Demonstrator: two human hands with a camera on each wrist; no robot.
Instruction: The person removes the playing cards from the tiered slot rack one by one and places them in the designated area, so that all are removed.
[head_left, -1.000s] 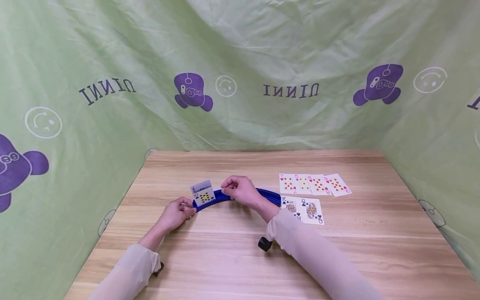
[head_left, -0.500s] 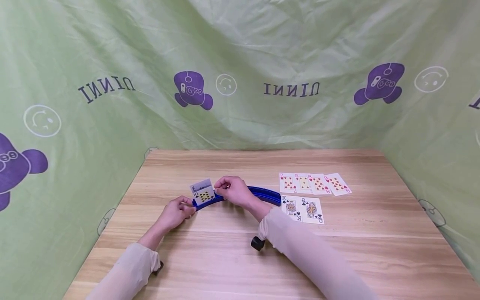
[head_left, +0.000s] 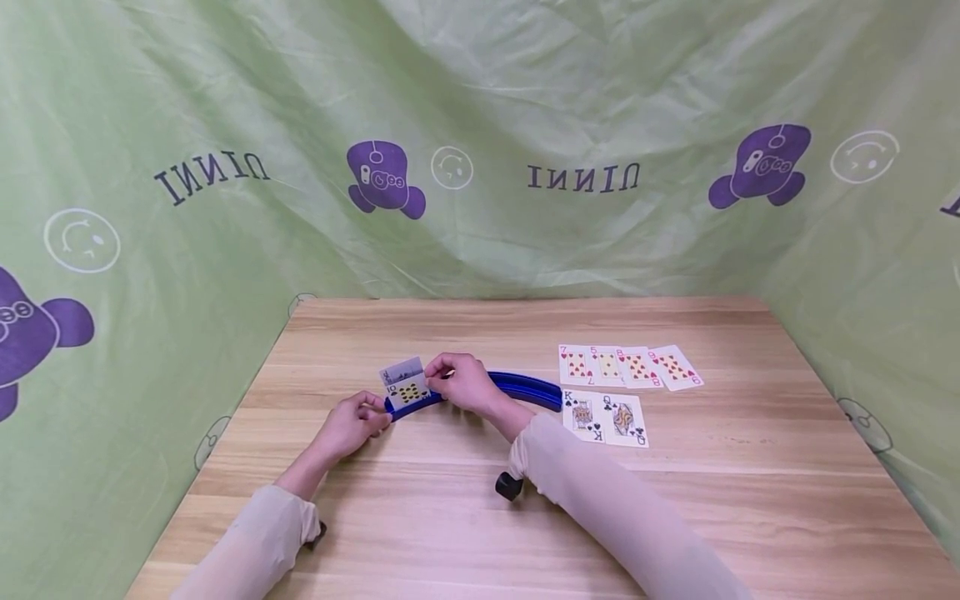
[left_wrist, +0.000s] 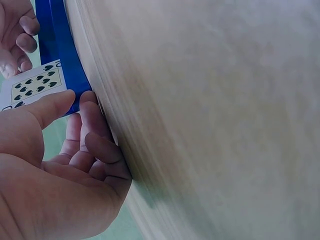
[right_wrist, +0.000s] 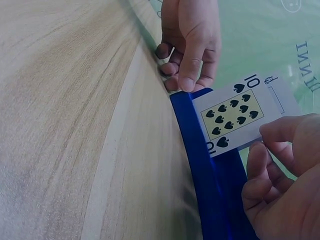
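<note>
A curved blue card holder point(head_left: 525, 390) lies on the table, and my left hand point(head_left: 352, 427) pinches its left end between thumb and fingers. Standing in that end is the ten of spades point(right_wrist: 232, 115). Behind it a second card point(head_left: 405, 369) sticks up from the rear, mostly hidden. My right hand point(head_left: 463, 383) pinches the right edge of the ten of spades, thumb point(right_wrist: 280, 130) on its face. In the left wrist view, the left thumb point(left_wrist: 55, 106) presses the holder's end beside the card.
On the wooden table point(head_left: 450, 517), right of the holder, lie the king of spades point(head_left: 582, 415) and queen of clubs point(head_left: 623, 421). Behind them is a fanned row of red cards point(head_left: 576, 367). Green fabric point(head_left: 495, 250) hangs around the table.
My right hand has moved left along the holder to the right edge of the ten of spades. The left hand stays at the holder's left end.
</note>
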